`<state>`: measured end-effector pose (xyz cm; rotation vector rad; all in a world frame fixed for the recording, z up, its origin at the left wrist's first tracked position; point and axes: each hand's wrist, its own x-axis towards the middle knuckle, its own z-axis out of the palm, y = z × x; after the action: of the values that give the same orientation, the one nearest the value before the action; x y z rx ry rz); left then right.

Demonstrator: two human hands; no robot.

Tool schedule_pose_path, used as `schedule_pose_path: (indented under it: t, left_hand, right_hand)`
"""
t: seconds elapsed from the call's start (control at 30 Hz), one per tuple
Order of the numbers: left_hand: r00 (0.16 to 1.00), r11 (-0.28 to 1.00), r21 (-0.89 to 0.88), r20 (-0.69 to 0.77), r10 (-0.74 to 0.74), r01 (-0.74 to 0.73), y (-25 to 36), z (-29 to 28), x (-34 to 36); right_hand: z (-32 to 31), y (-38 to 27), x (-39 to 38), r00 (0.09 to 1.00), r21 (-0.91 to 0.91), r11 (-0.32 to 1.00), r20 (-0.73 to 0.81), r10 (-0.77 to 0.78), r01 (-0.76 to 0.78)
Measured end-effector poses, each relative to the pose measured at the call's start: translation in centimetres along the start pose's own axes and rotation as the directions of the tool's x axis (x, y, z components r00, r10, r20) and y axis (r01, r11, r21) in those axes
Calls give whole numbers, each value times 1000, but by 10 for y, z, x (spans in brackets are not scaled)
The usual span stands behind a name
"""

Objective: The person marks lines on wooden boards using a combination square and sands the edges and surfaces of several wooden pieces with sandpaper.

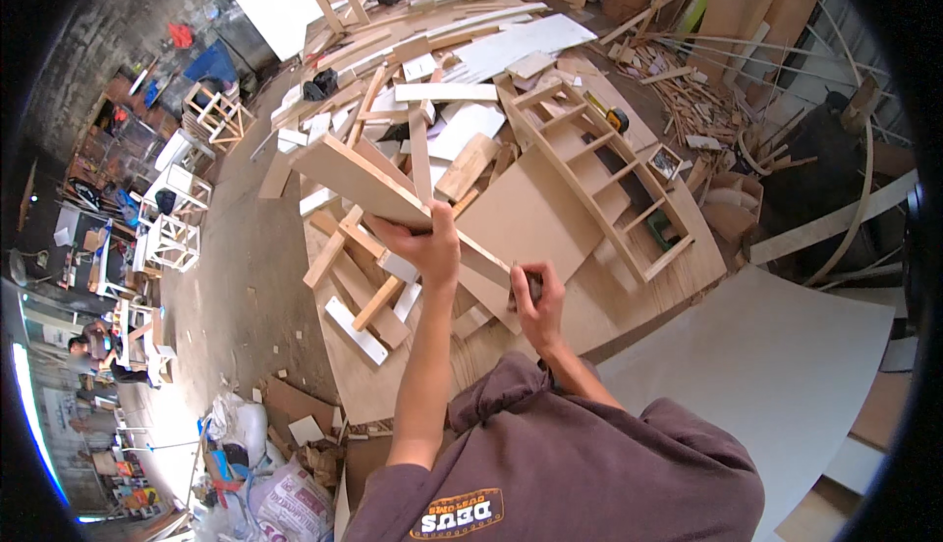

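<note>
A long pale wooden board (359, 177) slants across the middle of the view, raised over the worktable. Around its lower side my left hand (424, 245) is closed, with the thumb along the edge. My right hand (541, 308) is closed at the board's near end, gripping a small dark brown block (526, 287). The block is at or against the board's end; its exact kind and contact are partly hidden by my fingers. Beneath the board lies a flat tan panel (535, 206), and a ladder-like wooden frame (560, 154) rests to the right.
Loose offcuts (467, 167) crowd the wooden worktable (629, 311). A yellow-and-black tape measure (617, 120) and a small box (664, 162) of little pieces sit beyond the frame. Plastic sacks (290, 503) lie on the floor at left. Another person (93, 346) is far left.
</note>
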<state>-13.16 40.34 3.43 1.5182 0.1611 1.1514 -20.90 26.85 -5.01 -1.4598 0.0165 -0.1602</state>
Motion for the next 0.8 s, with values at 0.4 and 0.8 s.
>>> schedule_pose_path:
  t: [0.4,0.8]
  left_hand:
    - [1000,999,31,15,21,-21,-3,-6,-3]
    - [998,998,38,40,-58,56,10,1,-9]
  right_hand:
    - [-18,21,29,999,12,1000,36,-13,12]
    - [-18,45,28,973,105,986,204,109,-133]
